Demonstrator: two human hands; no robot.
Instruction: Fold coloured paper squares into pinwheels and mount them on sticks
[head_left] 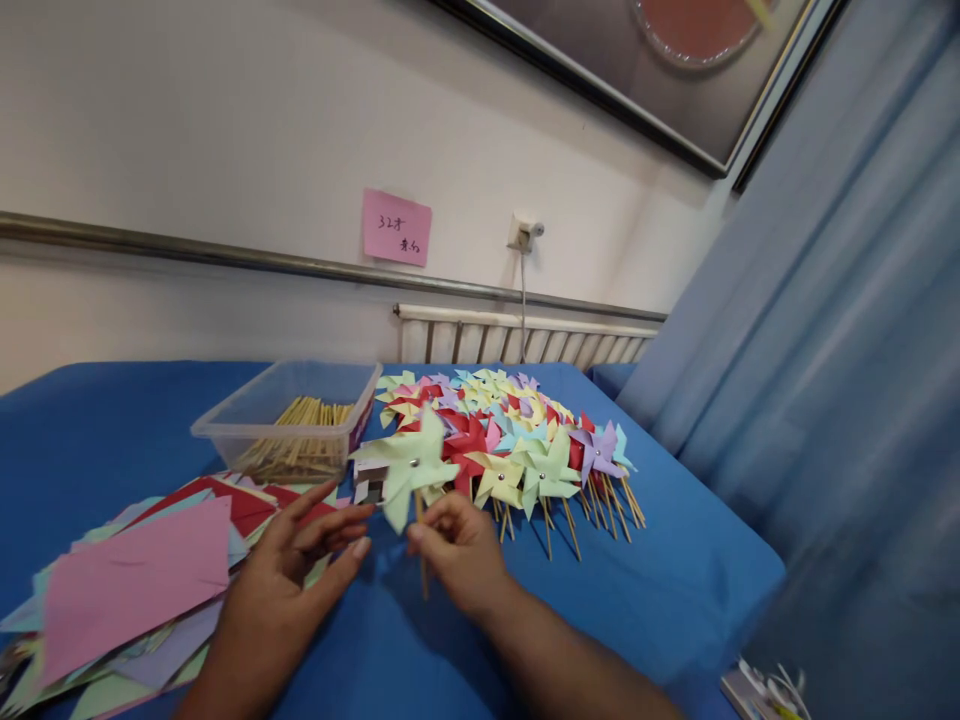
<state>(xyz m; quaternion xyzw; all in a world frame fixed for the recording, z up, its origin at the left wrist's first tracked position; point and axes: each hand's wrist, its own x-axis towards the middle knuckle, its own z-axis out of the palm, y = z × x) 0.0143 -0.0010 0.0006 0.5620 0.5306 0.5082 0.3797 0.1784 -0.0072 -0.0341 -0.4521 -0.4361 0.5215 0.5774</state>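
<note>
A pale green paper pinwheel (415, 462) stands upright on its thin wooden stick, which my right hand (459, 548) pinches just below the blades. To its left, my left hand (304, 565) is open, its fingers apart and pointing at the pinwheel without touching it. Behind my right hand lies a big heap of finished pinwheels (501, 478) in red, yellow, green, purple and blue, their sticks toward me. A messy pile of coloured paper sheets (139, 585), pink on top, spreads beside and partly under my left hand.
A clear plastic box (262, 430) of wooden sticks (304, 425) sits behind the paper pile. Everything rests on a blue-covered table (645, 610). Beyond are a radiator (480, 335) and a wall with a pink note (396, 228). A blue curtain (840, 300) hangs at the right.
</note>
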